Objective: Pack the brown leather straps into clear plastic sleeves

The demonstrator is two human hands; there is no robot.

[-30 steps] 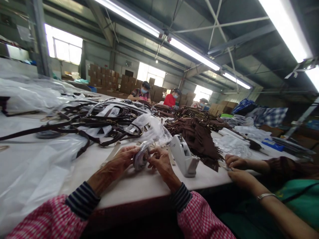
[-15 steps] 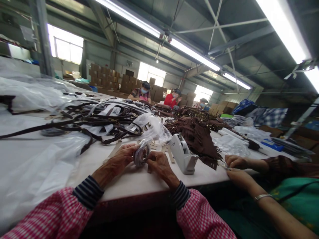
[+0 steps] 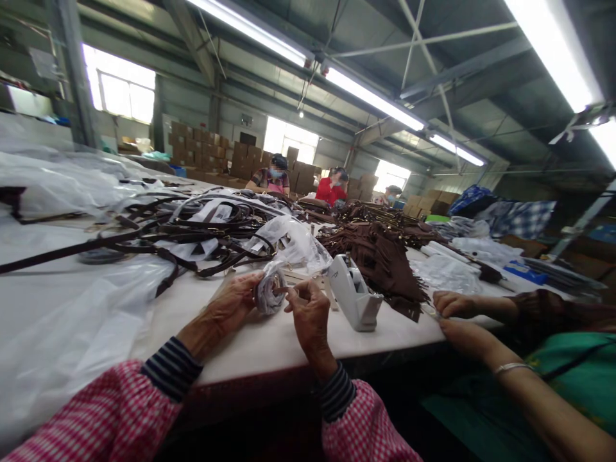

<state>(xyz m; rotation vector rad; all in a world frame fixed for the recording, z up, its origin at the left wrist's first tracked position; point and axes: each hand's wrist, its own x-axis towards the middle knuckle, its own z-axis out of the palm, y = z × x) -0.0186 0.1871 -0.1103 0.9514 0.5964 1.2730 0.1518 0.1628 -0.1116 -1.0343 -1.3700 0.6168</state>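
Note:
My left hand (image 3: 233, 307) is closed around the left side of a coiled strap (image 3: 269, 296), rolled up with whitish, see-through wrapping. The coil is held on edge just above the white table, its round face turned toward my right hand. The fingertips of my right hand (image 3: 310, 316) are pinched together at the coil's right side; exactly which part they grip is too small to make out. Just right of that hand stands a white tape dispenser (image 3: 356, 298). Light flat strips (image 3: 332, 296) lie behind my right hand.
Dark straps (image 3: 206, 231) are heaped at left behind the coil, beside crumpled clear plastic (image 3: 293, 240). Brown fringed pieces (image 3: 375, 256) pile up behind the dispenser. At right, a co-worker's hands (image 3: 457, 314) hold a small white thing. Plastic sheeting (image 3: 86, 327) covers the left.
My right hand has turned more upright and its fingertips have come to the coil's face. My left hand has tilted the coil so its round side shows more. The co-worker's hands have barely moved.

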